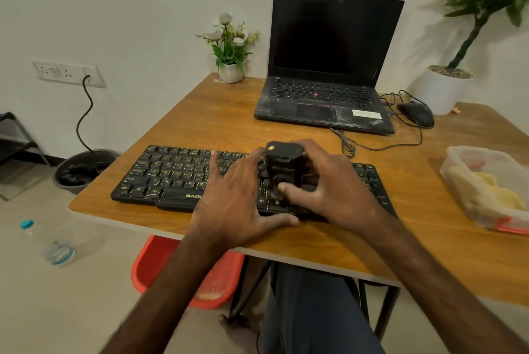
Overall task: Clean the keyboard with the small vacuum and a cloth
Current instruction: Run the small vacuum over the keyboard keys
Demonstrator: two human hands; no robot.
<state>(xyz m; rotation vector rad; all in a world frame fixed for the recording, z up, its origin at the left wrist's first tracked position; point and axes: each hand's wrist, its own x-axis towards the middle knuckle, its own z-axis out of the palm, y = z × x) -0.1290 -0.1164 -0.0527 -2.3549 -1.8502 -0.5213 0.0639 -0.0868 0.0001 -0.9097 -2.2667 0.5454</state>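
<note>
A black keyboard [171, 176] with yellowish key legends lies across the near part of the wooden table [217, 113]. A small black vacuum [283, 165] stands upright on the keyboard's middle-right keys. My right hand [329, 185] grips the vacuum, thumb on its near face and fingers round its right side. My left hand [240, 196] rests flat on the keyboard just left of the vacuum, fingers straight and spread, thumb along the keyboard's front edge. A yellow cloth [486, 190] lies in a clear plastic box at the right.
A dusty open laptop [326, 67] sits at the back, with a black mouse [416, 113] and its cables beside it. A small flower pot [230, 70] and a big white planter [440, 87] stand at the rear. The clear plastic box [458, 153] sits by the right edge.
</note>
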